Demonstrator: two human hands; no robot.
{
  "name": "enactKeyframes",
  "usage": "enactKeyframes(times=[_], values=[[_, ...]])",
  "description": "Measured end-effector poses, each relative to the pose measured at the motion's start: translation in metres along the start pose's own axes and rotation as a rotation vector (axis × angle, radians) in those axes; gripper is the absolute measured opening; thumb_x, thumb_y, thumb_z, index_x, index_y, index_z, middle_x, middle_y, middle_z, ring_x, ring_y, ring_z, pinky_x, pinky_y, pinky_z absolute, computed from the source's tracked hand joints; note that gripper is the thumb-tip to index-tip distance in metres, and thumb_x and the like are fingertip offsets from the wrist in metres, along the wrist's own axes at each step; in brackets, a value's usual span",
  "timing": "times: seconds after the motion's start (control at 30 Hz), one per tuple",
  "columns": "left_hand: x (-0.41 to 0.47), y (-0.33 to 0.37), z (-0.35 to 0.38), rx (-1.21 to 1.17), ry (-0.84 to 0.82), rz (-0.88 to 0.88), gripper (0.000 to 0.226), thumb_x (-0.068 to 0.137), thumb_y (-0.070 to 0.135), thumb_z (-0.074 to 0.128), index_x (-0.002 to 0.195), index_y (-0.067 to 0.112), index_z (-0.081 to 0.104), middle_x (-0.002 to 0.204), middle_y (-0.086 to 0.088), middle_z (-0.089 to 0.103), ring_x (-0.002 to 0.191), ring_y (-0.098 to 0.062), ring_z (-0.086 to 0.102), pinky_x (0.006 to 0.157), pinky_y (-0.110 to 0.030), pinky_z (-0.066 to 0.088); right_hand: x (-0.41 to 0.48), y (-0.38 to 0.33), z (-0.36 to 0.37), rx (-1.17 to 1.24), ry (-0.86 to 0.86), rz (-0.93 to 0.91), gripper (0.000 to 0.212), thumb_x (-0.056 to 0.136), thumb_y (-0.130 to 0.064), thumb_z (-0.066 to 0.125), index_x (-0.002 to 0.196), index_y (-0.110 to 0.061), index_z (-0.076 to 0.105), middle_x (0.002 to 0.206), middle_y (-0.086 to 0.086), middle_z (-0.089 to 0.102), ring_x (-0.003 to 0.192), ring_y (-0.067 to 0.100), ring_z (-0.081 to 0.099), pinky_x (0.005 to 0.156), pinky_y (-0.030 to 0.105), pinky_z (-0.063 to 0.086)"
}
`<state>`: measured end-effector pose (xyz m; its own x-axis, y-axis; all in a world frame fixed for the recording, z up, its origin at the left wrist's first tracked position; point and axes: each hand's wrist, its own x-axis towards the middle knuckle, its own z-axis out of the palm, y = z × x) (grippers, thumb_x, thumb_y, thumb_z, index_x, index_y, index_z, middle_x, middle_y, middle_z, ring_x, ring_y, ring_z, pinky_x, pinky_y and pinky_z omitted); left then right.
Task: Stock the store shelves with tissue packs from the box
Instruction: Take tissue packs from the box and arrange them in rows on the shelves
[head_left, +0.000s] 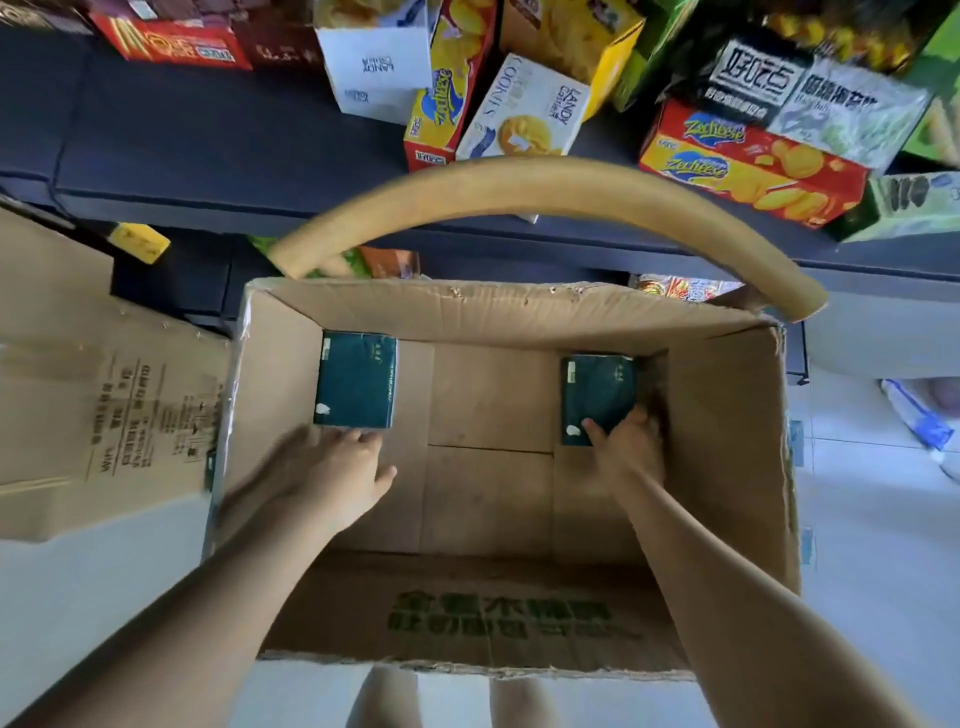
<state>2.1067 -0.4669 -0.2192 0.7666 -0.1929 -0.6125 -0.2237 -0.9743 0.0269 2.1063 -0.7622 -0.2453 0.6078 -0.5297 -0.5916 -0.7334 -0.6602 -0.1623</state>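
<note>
A large open cardboard box (727, 415) stands on the floor below me. Two dark green tissue packs lie on its bottom. The left pack (356, 379) sits near the far left corner; my left hand (337, 467) reaches toward it with fingers spread, fingertips just at its near edge. The right pack (597, 395) lies near the far right corner. My right hand (626, 436) rests on that pack's near right corner, fingers curled around it.
A dark shelf (208, 145) runs across the top, with snack and cookie boxes (519, 114) stacked on its right half. The box's left flap (104, 374) lies open flat. The far flap (519, 187) arches up. White floor tiles (883, 519) lie to the right.
</note>
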Motion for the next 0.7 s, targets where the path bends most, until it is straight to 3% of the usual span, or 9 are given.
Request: enactKeyframes(times=[0.1,0.23,0.37,0.53,0.63,0.7], values=[[-0.005,0.002,0.005,0.022,0.018,0.010,0.042,0.096,0.047,0.039,0.123,0.018,0.053,0.123,0.001,0.057,0.111,-0.016,0.054,0.089,-0.029,0.044,0.007,0.004,0.009,0.118,0.029,0.065,0.070,0.080,-0.047,0.069,0.126,0.000,0.045,0.128,0.019,0.052,0.118,0.034,0.049,0.096,0.041,0.044],[-0.010,0.004,-0.002,0.026,0.014,-0.066,0.041,0.097,0.048,0.035,0.119,0.019,0.054,0.120,0.002,0.060,0.106,-0.017,0.056,0.086,-0.030,0.041,0.000,0.001,0.007,0.301,-0.035,0.171,0.060,0.076,-0.044,0.074,0.116,-0.002,0.058,0.117,0.014,0.064,0.108,0.030,0.059,0.077,0.028,0.045],[-0.004,0.011,-0.005,-0.218,0.080,-0.221,0.039,0.096,0.044,0.043,0.115,0.014,0.058,0.114,-0.002,0.062,0.101,-0.019,0.058,0.082,-0.028,0.044,-0.022,-0.002,0.006,0.639,-0.096,0.258,0.054,0.080,-0.028,0.074,0.124,-0.003,0.054,0.121,0.013,0.061,0.108,0.028,0.058,0.079,0.029,0.042],[0.018,0.019,0.009,-0.934,0.088,-0.633,0.043,0.097,0.036,0.047,0.109,-0.002,0.062,0.107,-0.019,0.064,0.096,-0.032,0.060,0.070,-0.030,0.045,-0.044,-0.009,0.026,0.870,-0.158,0.348,0.053,0.080,-0.029,0.074,0.123,-0.005,0.054,0.111,0.009,0.063,0.093,0.022,0.057,0.078,0.031,0.045],[0.027,0.026,0.014,-1.531,0.135,-0.897,0.034,0.096,0.034,0.052,0.113,0.006,0.059,0.114,-0.011,0.061,0.101,-0.026,0.060,0.092,-0.037,0.050,-0.047,-0.016,0.034,0.847,-0.154,0.341,0.041,0.081,-0.029,0.073,0.111,-0.005,0.060,0.093,0.005,0.062,0.084,0.022,0.058,0.072,0.030,0.045],[0.032,0.028,0.010,-1.857,0.171,-1.028,0.034,0.093,0.032,0.057,0.112,0.004,0.055,0.107,-0.009,0.059,0.097,-0.020,0.059,0.093,-0.034,0.050,-0.046,-0.017,0.037,0.846,-0.151,0.321,0.040,0.081,-0.029,0.073,0.111,-0.006,0.060,0.086,0.001,0.061,0.083,0.021,0.058,0.070,0.029,0.044]])
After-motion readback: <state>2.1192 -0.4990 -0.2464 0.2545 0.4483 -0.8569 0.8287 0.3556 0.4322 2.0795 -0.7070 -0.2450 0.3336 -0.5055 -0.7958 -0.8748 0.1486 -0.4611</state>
